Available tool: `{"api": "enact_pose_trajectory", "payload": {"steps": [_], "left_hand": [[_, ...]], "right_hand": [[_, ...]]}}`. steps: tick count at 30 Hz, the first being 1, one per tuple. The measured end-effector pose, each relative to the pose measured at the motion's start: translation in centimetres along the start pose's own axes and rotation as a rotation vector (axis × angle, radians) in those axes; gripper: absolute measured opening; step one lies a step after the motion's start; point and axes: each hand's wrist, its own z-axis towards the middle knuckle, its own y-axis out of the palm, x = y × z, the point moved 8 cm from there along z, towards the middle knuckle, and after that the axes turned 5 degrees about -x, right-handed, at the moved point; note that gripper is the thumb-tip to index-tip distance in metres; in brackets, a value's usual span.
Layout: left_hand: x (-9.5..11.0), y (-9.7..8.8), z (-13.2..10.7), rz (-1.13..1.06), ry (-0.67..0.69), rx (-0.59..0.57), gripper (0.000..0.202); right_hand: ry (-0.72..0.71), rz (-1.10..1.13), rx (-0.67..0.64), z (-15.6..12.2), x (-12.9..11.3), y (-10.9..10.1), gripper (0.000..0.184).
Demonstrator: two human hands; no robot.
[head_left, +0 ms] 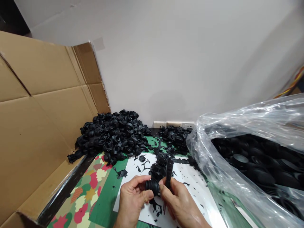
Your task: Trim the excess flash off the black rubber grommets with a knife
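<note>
Low in the centre of the frame, one small, black ribbed rubber part [152,186] is pinched in the left hand [131,198]. The right hand [177,201] steadies it with the thumb, its fingers closed round one slim black tool [169,172] held upright. Below lies one white sheet [190,180] strewn with scraps. Behind is one heap of ribbed parts [111,136]. A clear, crinkled plastic bag [237,148] lies right and brown cardboard [40,110] left.

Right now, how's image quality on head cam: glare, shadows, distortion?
Head view: soft even light; faint shadow on the wall above the pile of black parts; glare streaks on the plastic bag; wide-angle stretch at the cardboard; the ribbed part in the left hand and dark tool in the right hand are sharp but detail-less black.
</note>
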Motion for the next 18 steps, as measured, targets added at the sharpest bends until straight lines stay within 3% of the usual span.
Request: {"api": "enact_pose_trajectory", "payload": {"steps": [8,18], "left_hand": [[-1.2,-0.5,0.0,-0.013,-0.069,0.034,0.033],[-1.0,0.0,0.1,-0.016,-0.1,-0.005,0.041]], "right_hand": [[-0.021,-0.008,0.015,0.1,-0.1,-0.4,0.035],[-0.034,-0.025,-0.031,0.4,-0.2,-0.3,0.036]]}}
